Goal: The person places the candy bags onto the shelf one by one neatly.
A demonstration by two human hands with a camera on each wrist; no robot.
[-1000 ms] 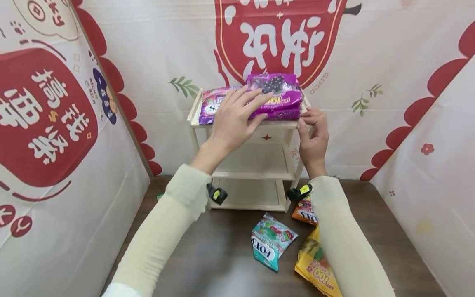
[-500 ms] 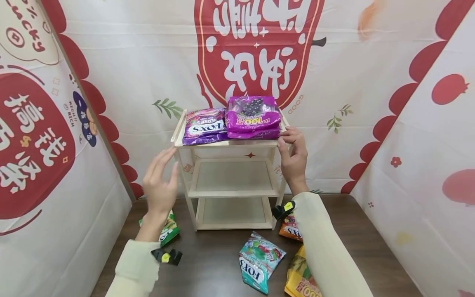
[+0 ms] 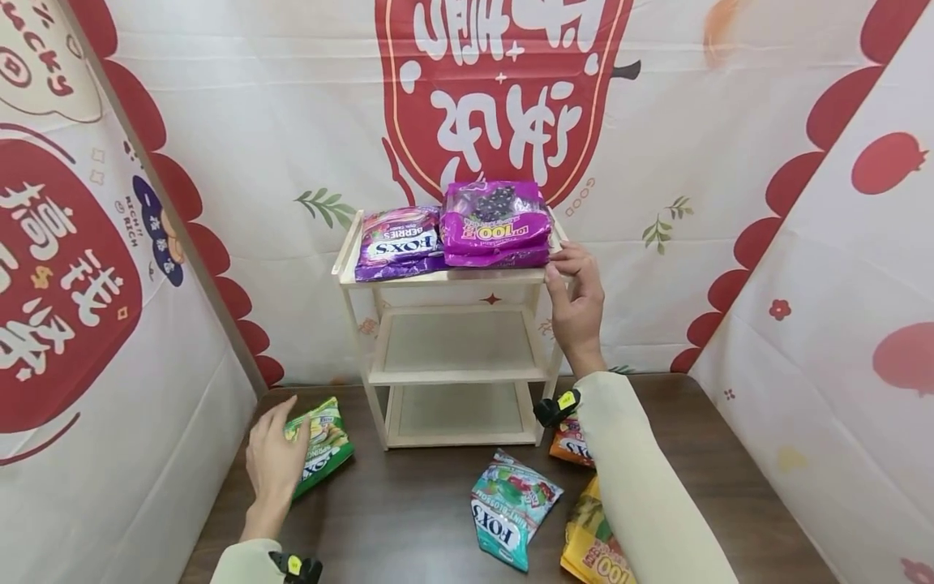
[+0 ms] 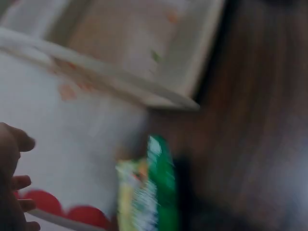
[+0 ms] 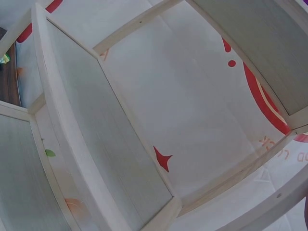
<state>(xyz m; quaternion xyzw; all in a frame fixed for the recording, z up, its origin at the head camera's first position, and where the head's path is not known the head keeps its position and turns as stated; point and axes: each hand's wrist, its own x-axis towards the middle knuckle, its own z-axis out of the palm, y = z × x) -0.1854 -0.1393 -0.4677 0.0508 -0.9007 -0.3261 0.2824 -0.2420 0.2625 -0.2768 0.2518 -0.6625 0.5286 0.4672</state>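
Observation:
A white three-tier shelf rack (image 3: pixel 452 375) stands on the brown table. Its top tier carries a purple Fox's Berries candy bag (image 3: pixel 403 241) on the left and a magenta Lot 100 candy bag (image 3: pixel 496 223) on the right. My right hand (image 3: pixel 578 304) holds the rack's top right front corner between thumb and fingers. Low at the left, my left hand (image 3: pixel 276 458) hovers beside a green Fox's candy bag (image 3: pixel 324 446), fingers spread. The left wrist view shows the green bag (image 4: pixel 149 192) apart from my fingers; the frame is blurred. My right hand is almost wholly out of the right wrist view.
A teal Fox's Mint Blossom bag (image 3: pixel 514 507) lies in front of the rack. To its right are an orange Fox's bag (image 3: pixel 571 444) and a yellow Lot 100 bag (image 3: pixel 594 539), both partly hidden by my right sleeve. Printed cloth walls (image 3: pixel 255 105) enclose the table.
My left hand has left the bags on the top tier and moved down and left to the green bag. The right hand stays at the rack's corner. The head view has tilted down.

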